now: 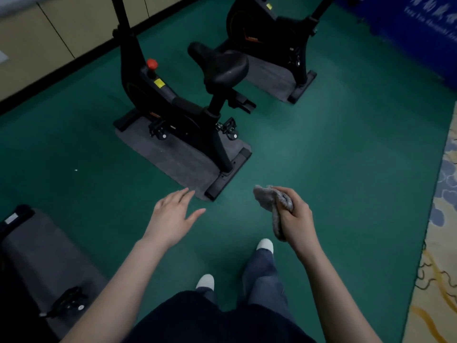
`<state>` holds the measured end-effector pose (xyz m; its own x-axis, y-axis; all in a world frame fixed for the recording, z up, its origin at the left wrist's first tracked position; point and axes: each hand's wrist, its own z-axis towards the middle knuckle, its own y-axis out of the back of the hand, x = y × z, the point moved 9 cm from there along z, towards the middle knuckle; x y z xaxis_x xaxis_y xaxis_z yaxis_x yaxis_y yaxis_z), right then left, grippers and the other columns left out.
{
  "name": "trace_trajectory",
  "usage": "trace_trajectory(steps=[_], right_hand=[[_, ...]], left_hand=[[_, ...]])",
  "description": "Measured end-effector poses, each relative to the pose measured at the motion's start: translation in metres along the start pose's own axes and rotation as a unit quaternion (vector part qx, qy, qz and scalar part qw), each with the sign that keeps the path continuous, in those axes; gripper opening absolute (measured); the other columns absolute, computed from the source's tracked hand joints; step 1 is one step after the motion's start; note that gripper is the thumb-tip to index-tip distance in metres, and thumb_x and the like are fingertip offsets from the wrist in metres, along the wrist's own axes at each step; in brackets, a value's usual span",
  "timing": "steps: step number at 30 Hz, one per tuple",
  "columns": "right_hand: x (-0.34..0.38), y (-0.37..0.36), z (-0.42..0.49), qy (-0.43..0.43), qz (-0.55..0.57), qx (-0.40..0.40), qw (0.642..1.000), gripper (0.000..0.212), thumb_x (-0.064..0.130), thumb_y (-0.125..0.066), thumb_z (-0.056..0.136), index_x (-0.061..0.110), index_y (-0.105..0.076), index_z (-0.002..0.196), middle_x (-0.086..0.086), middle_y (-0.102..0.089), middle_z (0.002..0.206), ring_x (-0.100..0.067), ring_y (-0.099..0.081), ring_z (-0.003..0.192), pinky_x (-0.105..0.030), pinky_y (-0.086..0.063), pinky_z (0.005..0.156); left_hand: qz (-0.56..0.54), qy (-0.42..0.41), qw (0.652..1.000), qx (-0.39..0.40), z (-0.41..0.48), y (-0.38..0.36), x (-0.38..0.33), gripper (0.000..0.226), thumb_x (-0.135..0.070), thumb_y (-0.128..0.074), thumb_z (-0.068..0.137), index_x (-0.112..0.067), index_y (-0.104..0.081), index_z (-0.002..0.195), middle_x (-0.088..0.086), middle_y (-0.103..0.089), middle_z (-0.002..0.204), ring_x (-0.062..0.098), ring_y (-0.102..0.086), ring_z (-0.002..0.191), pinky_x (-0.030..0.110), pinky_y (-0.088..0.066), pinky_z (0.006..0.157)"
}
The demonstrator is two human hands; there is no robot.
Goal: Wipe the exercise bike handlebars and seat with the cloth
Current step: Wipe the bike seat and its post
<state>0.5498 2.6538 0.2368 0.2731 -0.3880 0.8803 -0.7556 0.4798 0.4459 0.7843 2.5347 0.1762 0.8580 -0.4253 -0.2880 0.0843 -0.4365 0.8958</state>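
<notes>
Crumpled grey fleecy cloth point(273, 206) gripped in right hand point(295, 216); left hand point(173, 214) spread, empty. Black padded bike seat point(221, 61) untouched; handlebars unseen. Wiping judged not begun.

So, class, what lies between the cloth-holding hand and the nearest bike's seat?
In the head view, bare green floor, then the bike's rear base bar on its grey mat, separate the right hand gripping the cloth from the seat.

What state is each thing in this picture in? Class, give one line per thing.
Cloth: bunched, gripped in the right hand.
Left hand: open, fingers straight, holding nothing.
Seat: bare, neither hand touching it.
Near exercise bike: upright on its grey mat.
</notes>
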Motion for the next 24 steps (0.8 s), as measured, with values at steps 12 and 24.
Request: trace_trajectory(steps=[12,24], right_hand=[[-0.022,0.098,0.163,0.019,0.014,0.071,0.997,0.032,0.000,-0.050,0.090,0.023,-0.068,0.103,0.012,-0.070,0.098,-0.003,-0.062,0.092,-0.007,-0.044,0.073],[0.004,0.105,0.279,0.058,0.009,0.143,0.988,0.037,0.000,-0.051,0.090,0.034,-0.065,0.096,0.010,-0.069,0.084,0.002,-0.056,0.062,-0.014,-0.045,0.057]], left_hand=[[-0.033,0.058,0.996,-0.058,0.132,0.029,-0.126,0.067,-0.058,-0.035,0.094,-0.021,-0.027,0.149,-0.002,-0.026,0.156,0.016,-0.021,0.143,0.036,-0.017,0.115],[-0.041,0.101,0.990,-0.092,0.203,0.051,-0.159,0.062,-0.054,-0.038,0.095,-0.021,-0.033,0.147,-0.004,-0.033,0.152,0.017,-0.028,0.140,0.036,-0.022,0.113]])
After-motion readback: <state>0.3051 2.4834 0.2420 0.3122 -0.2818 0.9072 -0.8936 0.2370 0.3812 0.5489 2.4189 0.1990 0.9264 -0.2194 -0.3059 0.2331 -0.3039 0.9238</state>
